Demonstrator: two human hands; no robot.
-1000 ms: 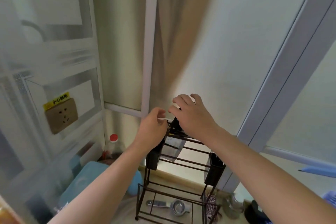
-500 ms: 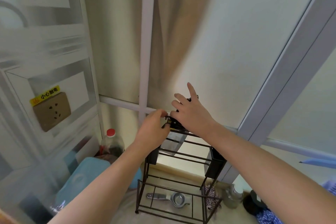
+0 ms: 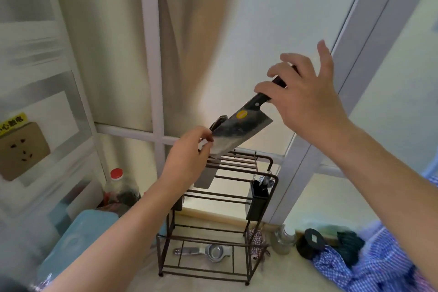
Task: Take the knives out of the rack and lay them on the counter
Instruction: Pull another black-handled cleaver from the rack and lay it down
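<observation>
My right hand grips the dark handle of a cleaver with a broad grey blade and a yellow sticker, held tilted above the dark metal rack. The blade's lower corner is just over the rack's top bars. My left hand sits at the rack's top left, its fingers closed on something beside the cleaver's blade tip; a second dark handle pokes up behind those fingers. A second blade hangs in the rack under that hand.
A black utensil cup hangs on the rack's right side. A metal squeezer lies on the rack's bottom shelf. A red-capped bottle and a blue container stand left. A jar and blue checked cloth lie right.
My right hand has lifted up and to the right, drawing the cleaver out of the rack's top. My left hand has stayed at the rack's top left.
</observation>
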